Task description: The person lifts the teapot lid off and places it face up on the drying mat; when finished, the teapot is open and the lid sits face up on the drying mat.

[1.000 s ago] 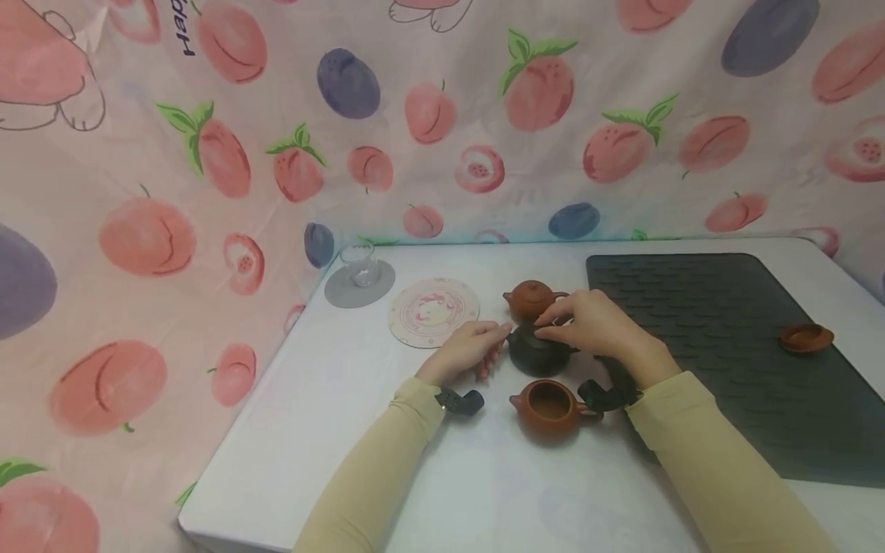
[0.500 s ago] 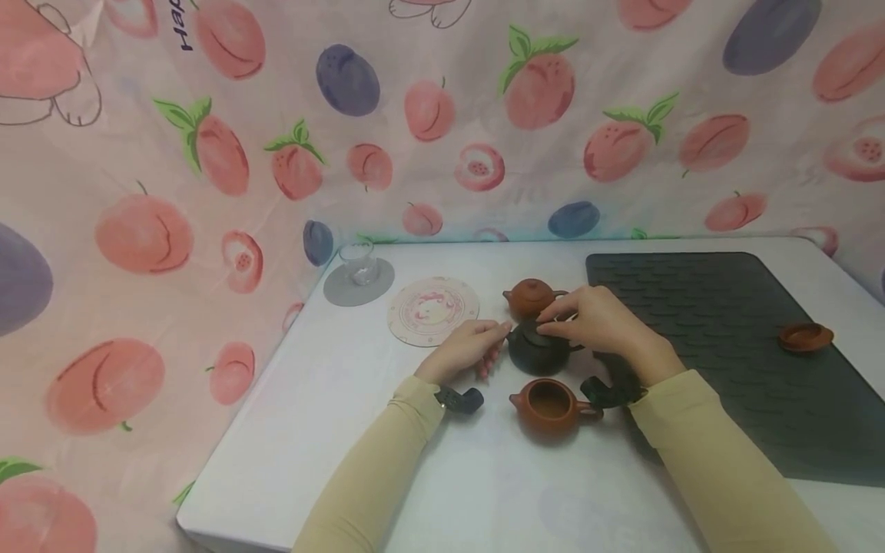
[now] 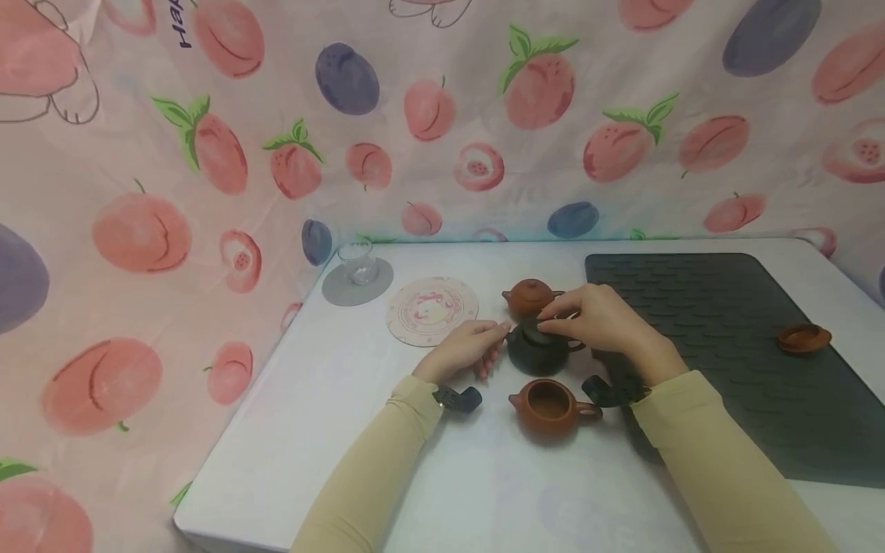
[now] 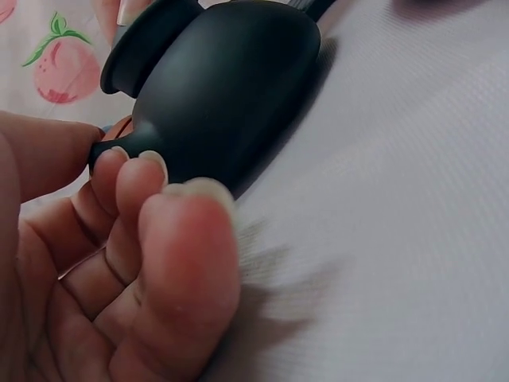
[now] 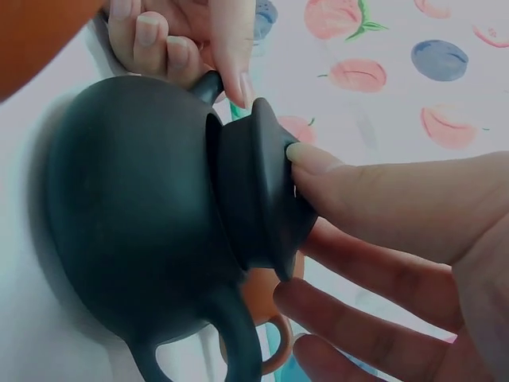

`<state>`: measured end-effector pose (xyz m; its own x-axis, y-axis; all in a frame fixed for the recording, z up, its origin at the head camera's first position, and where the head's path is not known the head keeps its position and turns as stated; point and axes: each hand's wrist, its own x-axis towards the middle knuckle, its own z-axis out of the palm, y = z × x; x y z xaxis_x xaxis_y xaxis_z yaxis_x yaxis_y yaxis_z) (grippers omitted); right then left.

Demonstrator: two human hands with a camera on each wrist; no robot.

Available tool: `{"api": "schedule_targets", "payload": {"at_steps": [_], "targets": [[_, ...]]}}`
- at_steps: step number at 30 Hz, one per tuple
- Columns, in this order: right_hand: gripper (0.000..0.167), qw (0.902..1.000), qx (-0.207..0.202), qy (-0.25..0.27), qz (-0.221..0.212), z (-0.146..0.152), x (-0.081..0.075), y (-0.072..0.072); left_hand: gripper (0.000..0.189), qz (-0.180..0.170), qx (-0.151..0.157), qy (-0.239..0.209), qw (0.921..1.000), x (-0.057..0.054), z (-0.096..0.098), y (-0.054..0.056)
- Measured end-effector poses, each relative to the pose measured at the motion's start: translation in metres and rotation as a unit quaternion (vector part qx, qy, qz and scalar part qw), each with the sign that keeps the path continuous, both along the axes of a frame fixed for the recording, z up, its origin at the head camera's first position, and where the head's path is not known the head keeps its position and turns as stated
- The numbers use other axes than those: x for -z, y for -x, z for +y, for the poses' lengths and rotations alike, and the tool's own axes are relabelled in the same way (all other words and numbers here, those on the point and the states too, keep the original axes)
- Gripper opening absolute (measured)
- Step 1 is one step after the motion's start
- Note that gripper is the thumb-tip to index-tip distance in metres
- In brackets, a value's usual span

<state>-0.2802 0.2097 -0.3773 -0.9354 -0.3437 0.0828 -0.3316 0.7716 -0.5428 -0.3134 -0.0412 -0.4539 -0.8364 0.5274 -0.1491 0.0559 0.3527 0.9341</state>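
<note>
A black teapot point(image 3: 535, 359) stands on the white table between both hands. My left hand point(image 3: 465, 350) pinches its spout point(image 4: 123, 148) between thumb and fingertips. My right hand point(image 3: 604, 319) holds the black lid point(image 5: 265, 195) by its top, thumb on the near side. That lid sits tilted and partly raised from the opening, its inner collar showing in the right wrist view. The knob is hidden behind the fingers. Just behind stands a brown teapot point(image 3: 530, 298) with its lid on. Nearer me is a lidless brown teapot point(image 3: 549, 424).
At the right lies a dark ridged mat point(image 3: 677, 307) bearing a small brown piece point(image 3: 802, 339), like a shallow dish or upturned lid. A round patterned mat point(image 3: 432, 311) lies left of the teapots. Beyond it, a clear glass point(image 3: 361, 270) stands on a grey coaster point(image 3: 342, 293).
My right hand has lifted slightly up and to the right, and the black lid has risen from the teapot with it. The left hand stays at the spout.
</note>
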Motion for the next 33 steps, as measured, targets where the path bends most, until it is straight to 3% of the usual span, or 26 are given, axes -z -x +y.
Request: {"api": "schedule_targets", "payload": {"at_steps": [33], "targets": [[0.020, 0.9991, -0.005, 0.041, 0.013, -0.0011, -0.0058, -0.0048, 0.047, -0.004, 0.006, -0.006, 1.0000, -0.0003, -0.0014, -0.0004]]}}
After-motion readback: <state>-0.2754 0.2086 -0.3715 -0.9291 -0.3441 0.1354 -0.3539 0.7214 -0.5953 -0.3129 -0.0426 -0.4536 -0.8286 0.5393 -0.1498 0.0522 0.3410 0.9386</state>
